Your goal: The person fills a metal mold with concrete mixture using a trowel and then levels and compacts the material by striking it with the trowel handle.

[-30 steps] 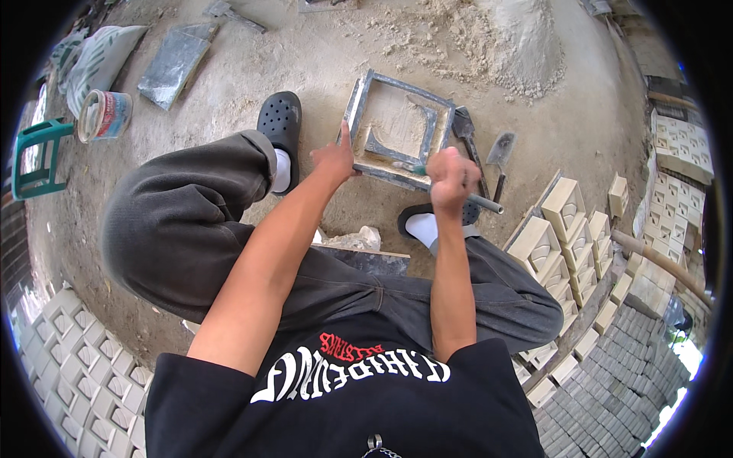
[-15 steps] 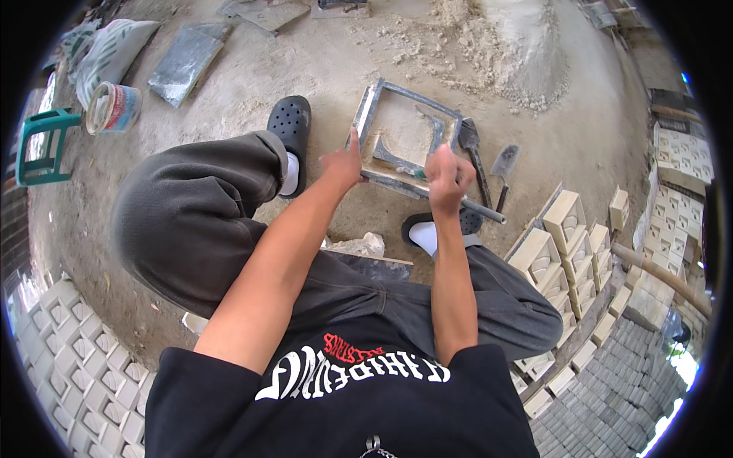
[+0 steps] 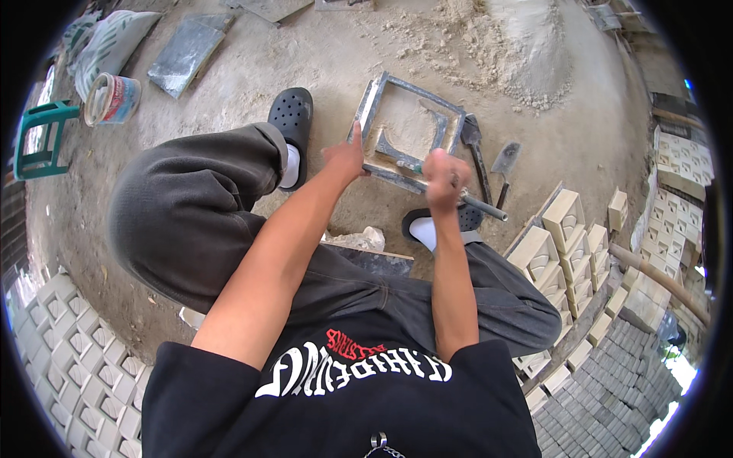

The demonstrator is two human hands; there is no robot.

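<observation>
Your left hand [image 3: 345, 156] grips the near-left corner of the square metal mould frame [image 3: 408, 133] just above frame centre, on the sandy ground. Your right hand [image 3: 443, 177] is closed round a metal rod [image 3: 477, 204] (long axis running down-right), lying along the frame's near edge.

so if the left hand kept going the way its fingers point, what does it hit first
Most likely the near-left corner of the metal frame, which the left hand already touches or nearly touches; depth is unclear. Beyond lies sandy ground.
</observation>
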